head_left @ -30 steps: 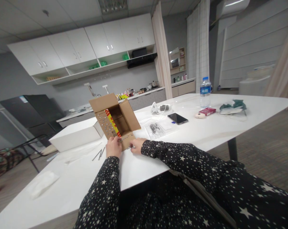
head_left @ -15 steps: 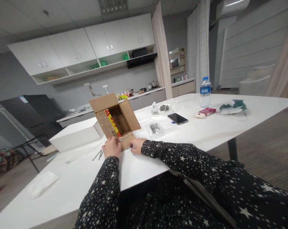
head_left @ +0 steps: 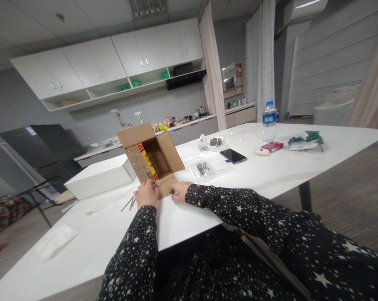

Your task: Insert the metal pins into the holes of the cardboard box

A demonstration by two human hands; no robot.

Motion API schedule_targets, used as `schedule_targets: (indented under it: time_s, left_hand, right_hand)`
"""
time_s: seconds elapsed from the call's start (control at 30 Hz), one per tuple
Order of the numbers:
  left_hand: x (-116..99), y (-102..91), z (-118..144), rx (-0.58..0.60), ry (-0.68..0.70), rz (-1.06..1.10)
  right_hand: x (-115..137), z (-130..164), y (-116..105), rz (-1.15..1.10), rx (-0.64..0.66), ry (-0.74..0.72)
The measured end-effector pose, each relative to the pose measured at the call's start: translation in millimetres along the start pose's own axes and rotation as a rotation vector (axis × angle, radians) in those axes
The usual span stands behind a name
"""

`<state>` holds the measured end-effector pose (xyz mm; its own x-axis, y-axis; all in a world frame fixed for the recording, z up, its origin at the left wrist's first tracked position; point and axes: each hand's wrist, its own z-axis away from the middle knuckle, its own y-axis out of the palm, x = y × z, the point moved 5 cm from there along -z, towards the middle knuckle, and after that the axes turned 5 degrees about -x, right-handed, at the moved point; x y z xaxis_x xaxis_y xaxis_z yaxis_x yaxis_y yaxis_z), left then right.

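An open cardboard box lies on its side, its opening facing me. Rows of small silvery pieces dot its left flap and its lower flap; their kind is too small to make out. My left hand is closed over the corner where these two flaps meet, with its fingertips on the cardboard. At the lower flap's front edge, my right hand is closed in a pinch, and a small metallic bit shows by its fingertips. Thin metal rods rest beside my left hand.
Right of the box lie a clear tray with dark small parts, a phone, a red packet and a water bottle. A white box stands on the left, with crumpled white plastic nearer me.
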<state>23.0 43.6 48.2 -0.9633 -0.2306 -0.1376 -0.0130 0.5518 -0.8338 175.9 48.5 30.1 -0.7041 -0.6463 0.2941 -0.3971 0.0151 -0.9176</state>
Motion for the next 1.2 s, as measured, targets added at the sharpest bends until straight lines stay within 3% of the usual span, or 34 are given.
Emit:
schedule_targets:
  time_s: [0.6, 1.2]
  left_hand:
    - [-5.2, 1.1, 1.6, -0.04, 0.108, 0.037]
    - [-7.8, 8.0, -0.9, 0.009, 0.21, 0.046]
  right_hand:
    - [1.3, 0.4, -1.6, 0.001, 0.01, 0.015]
    - [0.1, 1.2, -1.6, -0.011, -0.002, 0.023]
